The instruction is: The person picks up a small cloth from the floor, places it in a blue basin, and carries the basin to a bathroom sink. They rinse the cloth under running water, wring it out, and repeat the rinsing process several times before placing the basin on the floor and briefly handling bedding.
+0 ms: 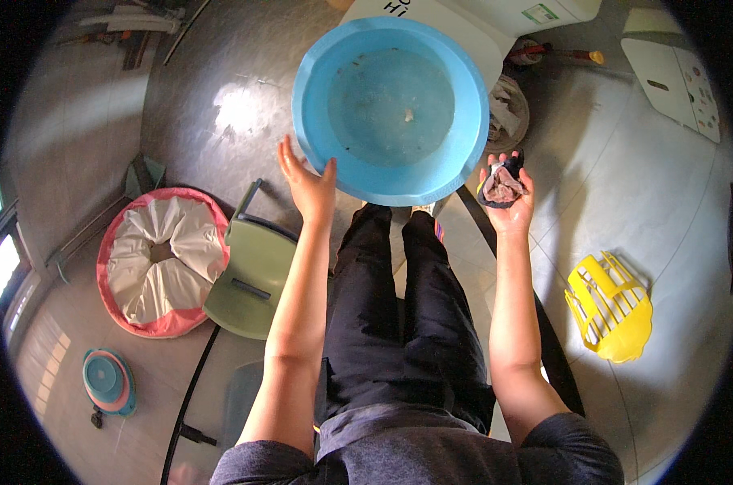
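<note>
A large round blue plastic basin [318, 109] stands before me, with cloudy water and a few small bits in it. My left hand [310, 182] is at the basin's lower left rim, fingers spread and thumb against the outer wall; whether it bears any weight I cannot tell. To the right of the basin, my right hand [512, 209] is turned palm up and holds a small crumpled dark and pinkish wet cloth [502, 185], with a bit of yellow at its edge.
A yellow plastic basket [615, 309] lies on the floor at right. Left are a green chair [251, 273], a pink-rimmed round container with a pale liner [223, 242] and a small blue-pink basin [105, 376]. A wastebasket [523, 130] stands behind.
</note>
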Demonstrator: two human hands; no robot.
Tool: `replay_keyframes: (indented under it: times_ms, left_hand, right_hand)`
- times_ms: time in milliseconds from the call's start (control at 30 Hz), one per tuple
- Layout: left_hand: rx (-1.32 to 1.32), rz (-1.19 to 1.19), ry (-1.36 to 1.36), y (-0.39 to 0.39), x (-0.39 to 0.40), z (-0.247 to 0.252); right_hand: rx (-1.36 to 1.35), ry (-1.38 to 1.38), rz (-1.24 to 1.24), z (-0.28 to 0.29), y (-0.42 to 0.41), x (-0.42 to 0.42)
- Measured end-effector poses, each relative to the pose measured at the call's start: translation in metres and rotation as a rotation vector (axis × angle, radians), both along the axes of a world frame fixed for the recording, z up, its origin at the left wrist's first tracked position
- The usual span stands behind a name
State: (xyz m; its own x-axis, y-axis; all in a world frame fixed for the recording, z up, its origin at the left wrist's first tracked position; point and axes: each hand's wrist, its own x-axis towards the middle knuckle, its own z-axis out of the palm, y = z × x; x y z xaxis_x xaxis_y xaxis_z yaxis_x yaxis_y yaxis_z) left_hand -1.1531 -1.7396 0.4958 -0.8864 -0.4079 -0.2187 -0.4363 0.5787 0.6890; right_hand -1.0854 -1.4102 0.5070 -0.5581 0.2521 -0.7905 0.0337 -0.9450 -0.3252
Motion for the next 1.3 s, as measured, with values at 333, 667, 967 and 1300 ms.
replay_keyframes:
  times_ms: [333, 667, 967, 1300]
  left_hand:
    - [0.874, 0.145, -0.587, -0.037, 0.001, -0.051]
    - [0.871, 0.374, -0.452, -0.085, 0.067, 0.023]
    - [0.865, 0.611, -0.335, -0.124, 0.128, 0.074]
    - [0.919, 0.832, -0.221, -0.137, 0.17, 0.094]
  right_hand:
    - [0.121, -0.197, 0.437, -0.136, 0.012, 0.011]
    - [0.136, -0.332, 0.725, -0.157, -0.033, -0.028]
    - [-0.064, -0.304, 0.497, -0.195, -0.031, -0.014]
    - [-0.085, -0.207, 0.746, -0.167, -0.018, -0.021]
